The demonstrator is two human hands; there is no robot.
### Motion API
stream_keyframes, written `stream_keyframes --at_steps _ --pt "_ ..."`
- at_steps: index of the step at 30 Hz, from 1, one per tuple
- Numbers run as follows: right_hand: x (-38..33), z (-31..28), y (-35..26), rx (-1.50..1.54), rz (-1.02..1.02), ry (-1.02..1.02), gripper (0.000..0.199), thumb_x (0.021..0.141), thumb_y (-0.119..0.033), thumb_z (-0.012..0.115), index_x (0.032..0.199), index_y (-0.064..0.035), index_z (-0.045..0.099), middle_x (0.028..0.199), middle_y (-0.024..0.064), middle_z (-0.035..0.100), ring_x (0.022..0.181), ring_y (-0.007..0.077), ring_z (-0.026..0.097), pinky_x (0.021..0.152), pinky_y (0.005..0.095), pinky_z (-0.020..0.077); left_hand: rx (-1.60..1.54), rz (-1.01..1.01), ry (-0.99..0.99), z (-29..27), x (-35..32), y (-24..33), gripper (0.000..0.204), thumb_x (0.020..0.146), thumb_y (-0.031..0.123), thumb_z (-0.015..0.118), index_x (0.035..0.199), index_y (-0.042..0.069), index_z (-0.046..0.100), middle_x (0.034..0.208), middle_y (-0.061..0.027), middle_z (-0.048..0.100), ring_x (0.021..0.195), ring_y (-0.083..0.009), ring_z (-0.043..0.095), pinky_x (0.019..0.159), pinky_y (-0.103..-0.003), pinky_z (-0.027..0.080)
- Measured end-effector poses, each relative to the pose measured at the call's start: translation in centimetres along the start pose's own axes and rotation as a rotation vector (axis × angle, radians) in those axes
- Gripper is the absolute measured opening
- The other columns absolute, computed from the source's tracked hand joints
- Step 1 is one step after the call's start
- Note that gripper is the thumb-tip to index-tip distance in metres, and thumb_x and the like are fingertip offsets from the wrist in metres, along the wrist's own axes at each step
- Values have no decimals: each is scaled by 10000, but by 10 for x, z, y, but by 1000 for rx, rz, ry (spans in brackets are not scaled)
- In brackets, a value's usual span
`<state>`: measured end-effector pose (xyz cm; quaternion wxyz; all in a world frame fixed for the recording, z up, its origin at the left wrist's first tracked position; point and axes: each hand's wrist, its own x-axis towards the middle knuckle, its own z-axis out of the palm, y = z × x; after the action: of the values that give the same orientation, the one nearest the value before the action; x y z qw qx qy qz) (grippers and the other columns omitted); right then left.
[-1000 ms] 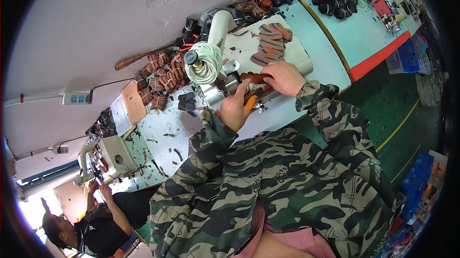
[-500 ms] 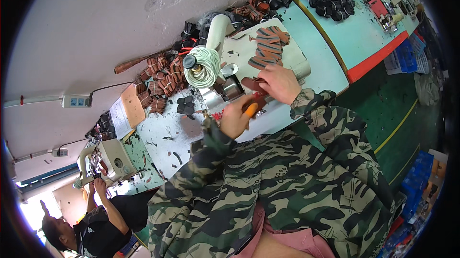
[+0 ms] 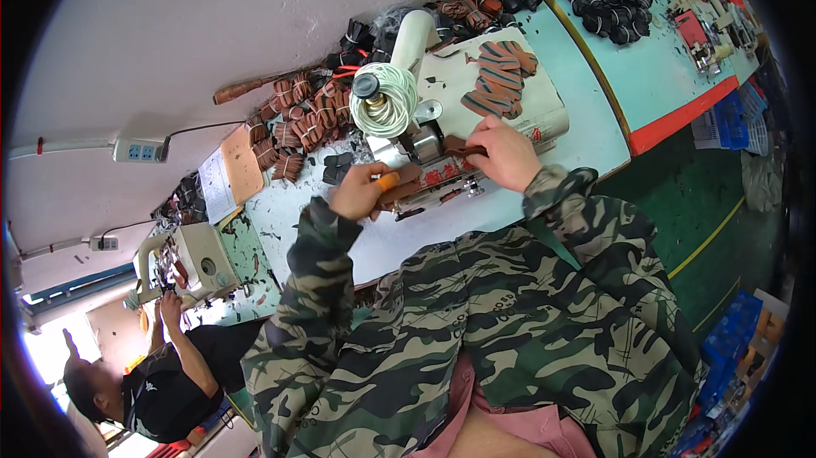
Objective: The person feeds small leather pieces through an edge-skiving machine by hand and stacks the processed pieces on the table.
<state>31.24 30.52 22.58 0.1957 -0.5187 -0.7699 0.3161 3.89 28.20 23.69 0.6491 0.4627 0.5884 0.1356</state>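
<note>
My left hand (image 3: 361, 192) is closed on flat brown leather-like pieces (image 3: 406, 182) at the near left of a cream bench machine (image 3: 544, 110). An orange cover (image 3: 388, 182) wraps one of its fingers. To the right, my right hand (image 3: 508, 156) pinches a darker brown strip (image 3: 463, 147) beside the machine's metal cylinder (image 3: 427, 142). The two hands are apart, with the machine's front edge between them. A pale coil of cord (image 3: 391, 101) hangs round the machine's post. Brown pieces with dark stripes (image 3: 497, 80) lie overlapped on the machine top.
Tied brown bundles (image 3: 310, 118) and a wooden-handled tool (image 3: 242, 93) lie along the wall. Black bundles (image 3: 608, 3) sit on the far right table. A clipboard-like board (image 3: 242, 165) lies to the left. At the lower left, another person (image 3: 174, 381) works at a similar machine (image 3: 200, 262).
My left hand has moved left, away from my right hand, uncovering the machine's front edge. The right hand has shifted slightly right and down. The whole view has shifted a little.
</note>
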Motion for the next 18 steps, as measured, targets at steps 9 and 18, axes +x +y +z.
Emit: stream_keyframes --at_steps 9,18 --pt "14 -3 -4 14 138 -48 231 717 -118 702 892 -16 590 784 111 626 769 298 606 659 379 457 95 -51 58 -23 17 0 224 872 165 564 877 -41 652 550 -43 551 336 -97 453 322 -253 340" --pt "38 31 -30 -210 -179 -127 231 721 -141 670 918 -44 598 863 114 580 859 329 551 741 426 451 -26 -20 -193 -16 10 10 209 892 116 541 961 -54 640 676 -84 626 429 -91 528 381 -212 433"
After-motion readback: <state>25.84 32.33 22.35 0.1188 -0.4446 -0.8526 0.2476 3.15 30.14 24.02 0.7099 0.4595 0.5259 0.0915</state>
